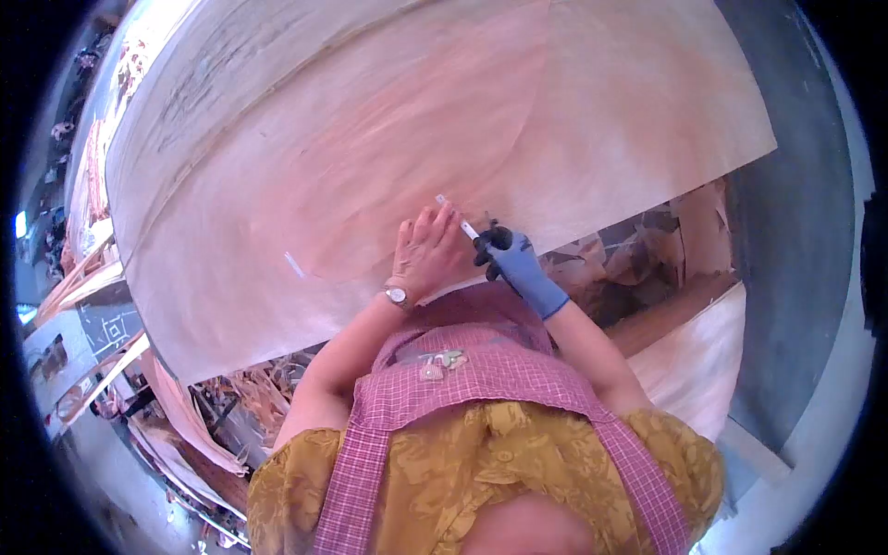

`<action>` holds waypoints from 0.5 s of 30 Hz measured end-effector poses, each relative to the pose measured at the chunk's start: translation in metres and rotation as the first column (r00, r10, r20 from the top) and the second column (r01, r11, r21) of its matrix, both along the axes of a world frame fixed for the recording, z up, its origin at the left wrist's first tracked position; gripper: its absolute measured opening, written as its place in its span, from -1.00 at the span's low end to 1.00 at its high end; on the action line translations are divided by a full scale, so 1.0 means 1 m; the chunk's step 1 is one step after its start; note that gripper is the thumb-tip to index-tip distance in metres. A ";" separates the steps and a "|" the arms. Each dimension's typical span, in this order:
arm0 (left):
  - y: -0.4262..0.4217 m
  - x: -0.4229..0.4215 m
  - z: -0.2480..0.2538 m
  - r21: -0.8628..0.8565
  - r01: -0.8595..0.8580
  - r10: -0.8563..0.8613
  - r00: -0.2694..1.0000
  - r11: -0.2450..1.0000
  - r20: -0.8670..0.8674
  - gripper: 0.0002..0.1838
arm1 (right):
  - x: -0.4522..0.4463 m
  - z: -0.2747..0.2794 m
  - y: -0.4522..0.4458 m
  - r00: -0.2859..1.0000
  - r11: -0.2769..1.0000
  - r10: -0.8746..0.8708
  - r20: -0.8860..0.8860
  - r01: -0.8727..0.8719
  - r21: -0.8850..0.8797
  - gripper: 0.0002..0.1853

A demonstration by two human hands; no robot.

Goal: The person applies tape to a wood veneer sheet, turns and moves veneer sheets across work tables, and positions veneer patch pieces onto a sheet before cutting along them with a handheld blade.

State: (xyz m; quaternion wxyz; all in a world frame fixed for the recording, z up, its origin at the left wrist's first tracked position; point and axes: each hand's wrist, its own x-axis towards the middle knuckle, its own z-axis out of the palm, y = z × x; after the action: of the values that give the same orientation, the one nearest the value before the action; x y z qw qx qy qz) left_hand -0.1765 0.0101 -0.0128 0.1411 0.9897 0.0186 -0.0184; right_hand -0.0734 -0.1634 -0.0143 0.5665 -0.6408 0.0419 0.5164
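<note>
Before you spreads a broad, pale wood sheet point(638, 92), reddish across its middle. Toward your left lies a thin white strip point(293, 265); a small white piece point(441, 199) sits farther in.

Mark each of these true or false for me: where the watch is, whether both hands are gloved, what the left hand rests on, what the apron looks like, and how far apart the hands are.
1. A watch is on the left wrist. True.
2. Both hands wear gloves. False: only the right hand has a blue glove.
3. The left hand rests on the large pale sheet. True.
4. The apron is plain green. False: it is pinkish-purple and checked.
5. The hands are at opposite ends of the sheet. False: they are close together.
</note>
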 end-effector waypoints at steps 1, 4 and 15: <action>0.003 0.001 0.003 0.013 -0.004 0.004 1.000 1.000 -0.011 -0.28 | 0.006 0.000 0.001 0.908 0.966 0.238 0.346 -0.182 -0.185 -0.85; 0.004 -0.001 -0.018 0.207 0.014 -0.027 0.998 0.978 0.062 -0.27 | 0.042 0.014 0.007 0.265 0.634 0.773 0.577 -0.298 -0.714 -0.80; 0.060 0.105 0.022 -0.207 -0.278 0.315 0.932 0.938 0.177 -0.38 | 0.233 0.034 0.160 0.893 0.951 0.096 0.439 -0.213 0.225 -0.81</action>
State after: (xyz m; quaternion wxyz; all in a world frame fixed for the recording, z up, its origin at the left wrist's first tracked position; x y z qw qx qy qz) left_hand -0.0718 0.0704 0.0092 0.2316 0.9552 0.1517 0.1049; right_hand 0.1598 -0.0035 0.0201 0.6000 -0.6562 -0.2034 0.4099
